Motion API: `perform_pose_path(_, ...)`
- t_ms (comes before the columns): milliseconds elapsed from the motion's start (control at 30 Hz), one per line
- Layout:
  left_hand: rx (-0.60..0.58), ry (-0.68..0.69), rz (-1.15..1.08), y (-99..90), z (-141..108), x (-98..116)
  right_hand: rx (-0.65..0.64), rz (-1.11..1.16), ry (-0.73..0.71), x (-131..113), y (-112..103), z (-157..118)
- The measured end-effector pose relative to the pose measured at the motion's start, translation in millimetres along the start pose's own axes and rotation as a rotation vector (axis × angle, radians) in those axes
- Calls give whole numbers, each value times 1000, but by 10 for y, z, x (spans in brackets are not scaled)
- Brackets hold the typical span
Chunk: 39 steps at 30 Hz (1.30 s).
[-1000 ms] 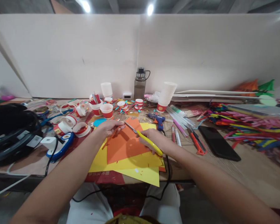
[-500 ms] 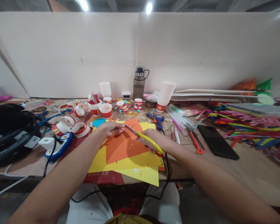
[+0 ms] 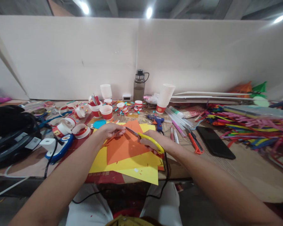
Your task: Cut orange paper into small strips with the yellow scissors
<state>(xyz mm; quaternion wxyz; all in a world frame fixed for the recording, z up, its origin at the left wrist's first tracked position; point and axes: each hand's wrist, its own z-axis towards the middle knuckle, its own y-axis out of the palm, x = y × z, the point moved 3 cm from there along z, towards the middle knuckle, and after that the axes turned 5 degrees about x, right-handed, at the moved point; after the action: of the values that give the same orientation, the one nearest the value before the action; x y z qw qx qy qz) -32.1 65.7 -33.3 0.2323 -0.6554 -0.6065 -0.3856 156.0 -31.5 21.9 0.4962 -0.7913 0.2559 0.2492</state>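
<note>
Yellow-handled scissors [image 3: 152, 141] are what I see at the centre of the head view, above an orange sheet [image 3: 124, 153] on the table [image 3: 228, 177]. Their long axis runs slantwise: handles near and to the right, blade tips pointing far-left toward the left hand [image 3: 114, 130]. The right hand [image 3: 157, 137] has its fingers clamped round the handles; the left fingers pinch a narrow orange paper piece. Whether blades touch it, I cannot tell.

paper sheets [image 3: 124, 153] lie on table [image 3: 250, 177] | bottle [image 3: 139, 89] stands behind them | glue gun [image 3: 159, 123] lies just right | phone [image 3: 214, 142] lies farther right | cup rings [image 3: 62, 129] sit left of sheets
</note>
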Motion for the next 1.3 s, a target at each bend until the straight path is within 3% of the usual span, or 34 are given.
perform_pose_path(133,-56,193,-46,-16,-100,120,50,160,-61,-51,-92,-79)
perform_pose_path(200,-68,310,-106,-43,-164,214,107,132,-72,-47,-138,-91)
perform_pose_path(367,-16,528,-185,-104,-263,377,268,-324,-376,-22,-49,-78)
perform_pose_path(433,-22,600,-179,-90,-284,397,319,-476,-425,-9,59,-99)
perform_pose_path(567,-73,720,-153,-4,-330,393,253,-628,-380,-47,232,-201)
perform_pose_path(700,-74,804,-130,72,-361,365,177,-679,-366,-179,201,-313)
perform_pose_path(800,-76,888,-94,127,-394,345,324,-528,-432,-305,58,-277)
perform_pose_path(900,-98,929,-36,189,-441,320,555,-99,-554,-394,-100,-114)
perform_pose_path(1033,-123,918,35,243,-480,289,500,226,-600,-428,-124,201)
perform_pose_path(1167,-146,910,74,258,-468,270,503,276,-577,-430,-104,348)
perform_pose_path(1300,-182,834,64,252,-419,248,591,224,-563,-397,-149,387)
